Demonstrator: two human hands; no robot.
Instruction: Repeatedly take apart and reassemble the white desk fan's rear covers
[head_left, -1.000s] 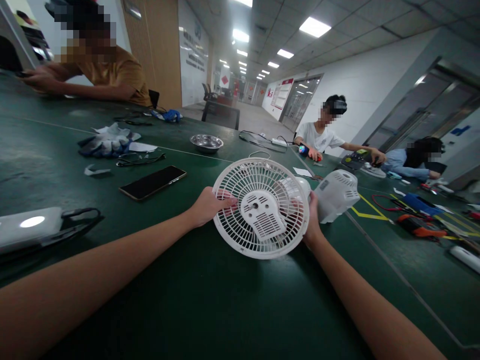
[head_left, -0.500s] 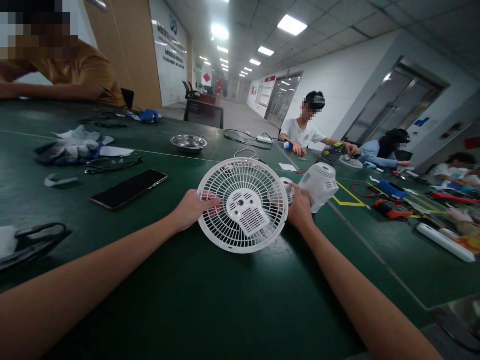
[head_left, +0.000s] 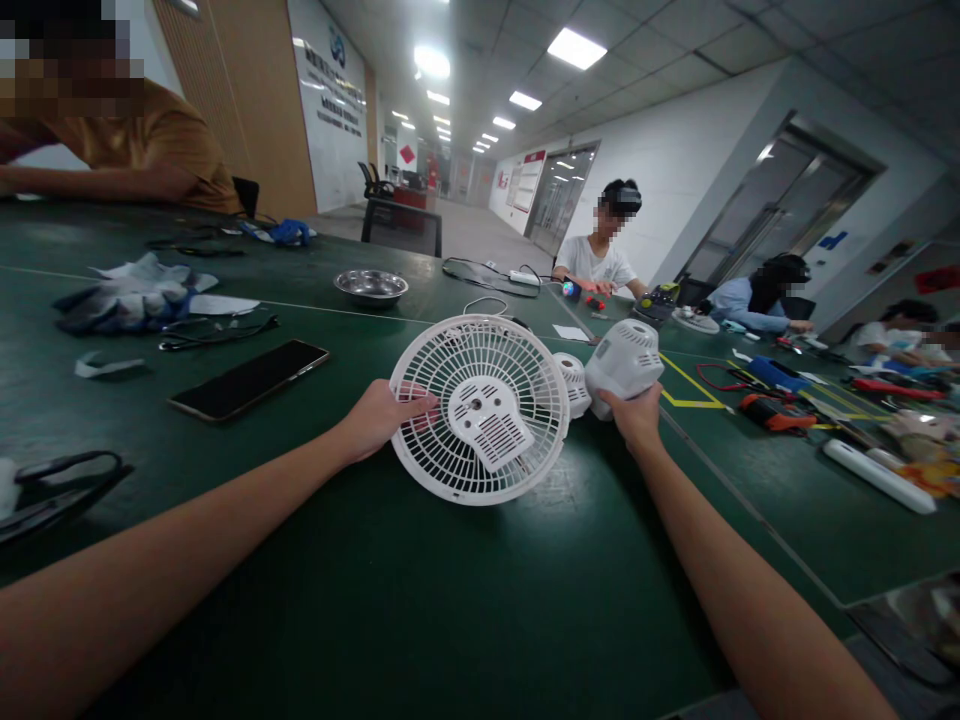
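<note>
A round white fan grille (head_left: 480,408) stands tilted on the green table (head_left: 420,600), its back plate facing me. My left hand (head_left: 382,418) grips its left rim, fingers curled through the bars. My right hand (head_left: 636,412) is closed around a white fan motor housing (head_left: 624,364), held just above the table to the right of the grille. A small white round fan part (head_left: 576,384) sits between the grille and the housing.
A black phone (head_left: 249,378) lies left of the grille, a steel bowl (head_left: 370,287) behind it, and gloves (head_left: 127,296) and cables at far left. Tools and a red-handled cutter (head_left: 776,412) lie on the right. Other people sit around the table.
My right hand left the grille's right rim, moved right and took hold of the white motor housing, lifting it. My left hand kept hold of the grille. The view swung rightward.
</note>
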